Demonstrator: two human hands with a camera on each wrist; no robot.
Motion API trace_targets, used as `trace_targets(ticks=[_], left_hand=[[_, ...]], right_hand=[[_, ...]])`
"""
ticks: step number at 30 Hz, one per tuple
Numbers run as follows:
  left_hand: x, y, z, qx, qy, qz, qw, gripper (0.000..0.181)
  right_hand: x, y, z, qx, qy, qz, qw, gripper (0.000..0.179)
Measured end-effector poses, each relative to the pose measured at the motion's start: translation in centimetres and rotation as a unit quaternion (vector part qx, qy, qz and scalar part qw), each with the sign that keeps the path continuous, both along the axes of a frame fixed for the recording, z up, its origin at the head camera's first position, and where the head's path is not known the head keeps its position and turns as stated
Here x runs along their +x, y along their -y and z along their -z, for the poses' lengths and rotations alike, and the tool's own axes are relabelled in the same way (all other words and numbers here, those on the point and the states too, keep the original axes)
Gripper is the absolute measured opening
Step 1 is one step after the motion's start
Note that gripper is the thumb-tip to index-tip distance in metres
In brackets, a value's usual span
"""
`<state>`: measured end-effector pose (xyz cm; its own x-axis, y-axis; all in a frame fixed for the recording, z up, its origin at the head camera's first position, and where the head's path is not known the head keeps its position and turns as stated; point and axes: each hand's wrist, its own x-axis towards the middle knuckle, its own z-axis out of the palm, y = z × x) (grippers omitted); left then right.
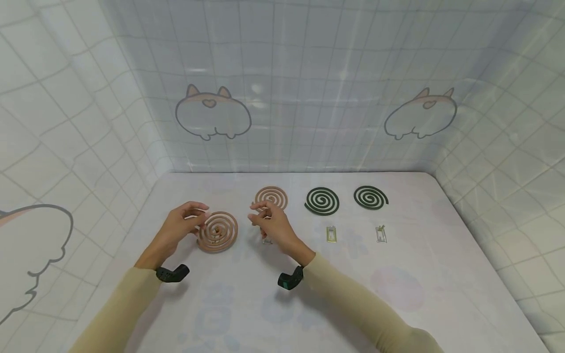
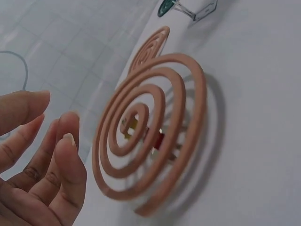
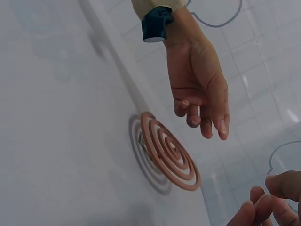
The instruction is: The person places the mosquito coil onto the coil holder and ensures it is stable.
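Observation:
A brown mosquito coil [image 1: 218, 232] sits raised above the table on a small stand [image 2: 157, 141], which is mostly hidden beneath the spiral. My left hand [image 1: 179, 227] is beside the coil's left edge, fingers loosely bent with nothing between them. In the left wrist view, a gap separates these fingers [image 2: 70, 160] from the coil. To the right of the coil, my right hand [image 1: 274, 227] hovers above the table, fingers relaxed and holding nothing. It partly covers a second brown coil [image 1: 275, 190] and a small metal stand [image 1: 267, 241].
Two dark green coils [image 1: 322, 201] lie at the back, right of the brown ones. In front of them are a gold-coloured flat stand [image 1: 331, 234] and a silver one [image 1: 381, 234]. Tiled-pattern sheeting [image 1: 309, 88] rises behind the white table [image 1: 335, 294] and at both sides.

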<state>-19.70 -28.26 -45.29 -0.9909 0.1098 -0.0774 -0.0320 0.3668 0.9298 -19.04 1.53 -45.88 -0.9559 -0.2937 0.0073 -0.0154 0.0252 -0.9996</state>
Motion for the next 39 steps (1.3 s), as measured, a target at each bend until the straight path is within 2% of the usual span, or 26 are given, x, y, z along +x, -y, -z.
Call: trace_targets(ticks=[6,15,25,30,39], left_hand=[[-0.7,-1.0,-0.8,-0.004,-0.008,0.01,0.9999,0.048],[-1.6,-3.0,-2.2,0.004,-0.024,0.032,0.9992,0.046],[-3.1,-5.0,-2.2,0.026,-0.039,0.057,0.9972,0.039],[-3.7,-6.0,-2.5,0.02,-0.04,0.061,0.9971,0.034],[-5.2,-7.7,-2.3,0.004,-0.018,0.082,0.9964,0.04]], right_hand=[[-0.6,-1.2,-0.2,-0.001,-0.01,0.003,0.9999,0.032],[-1.9,-2.8,0.0,-0.017,-0.01,0.037,0.9991,0.029],[-3.2,-3.9,0.5,-0.004,-0.009,0.059,0.9982,0.034],[-3.7,-4.3,0.7,-0.003,0.001,0.069,0.9976,0.038],[-4.7,-5.0,1.4,0.017,0.01,0.098,0.995,0.043]])
